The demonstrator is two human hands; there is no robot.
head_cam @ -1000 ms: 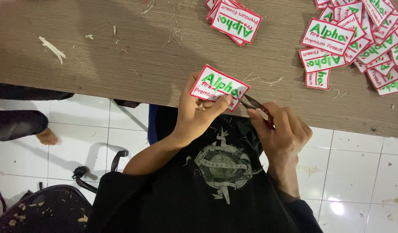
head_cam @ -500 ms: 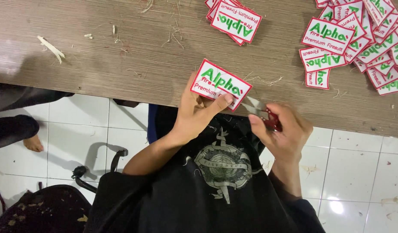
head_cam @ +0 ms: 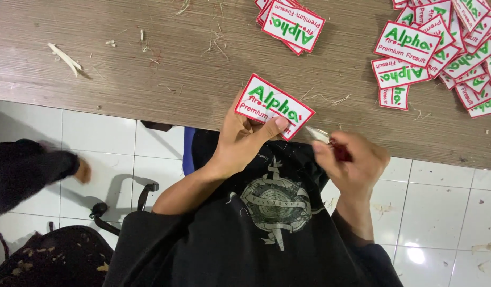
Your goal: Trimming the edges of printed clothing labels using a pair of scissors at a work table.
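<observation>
1. Your left hand [head_cam: 244, 139] grips a rectangular white embroidered patch with a red border and green lettering [head_cam: 273, 106], thumb lying on its lower right corner, fingers hidden behind it. The patch is tilted and sits at the near edge of the brown wood-grain tabletop [head_cam: 150, 79], just over the rim.

2. Your right hand [head_cam: 354, 162] is closed around a small pair of thread snips with a red handle [head_cam: 330, 146]. The pale metal tips point toward the patch's lower right corner, close to it; whether they touch it is too blurred to tell.

3. Loose pale thread trimmings [head_cam: 325, 98] lie scattered on the tabletop, and a larger white scrap [head_cam: 64, 57] rests at the far left.

4. A small stack of matching patches [head_cam: 292, 25] sits at the top centre, well apart from your hands. A bigger, looser heap of the same patches [head_cam: 442, 53] spreads over the top right corner.

5. As a judgement: the patch in your hands looks to be mid-trim, one of many. Which of the two groups is finished and which is waiting cannot be told from here, so neither can the number left.

6. Below the tabletop edge are your black printed shirt [head_cam: 272, 212], white floor tiles [head_cam: 442, 212], and a dark bag [head_cam: 48, 263] at lower left.
</observation>
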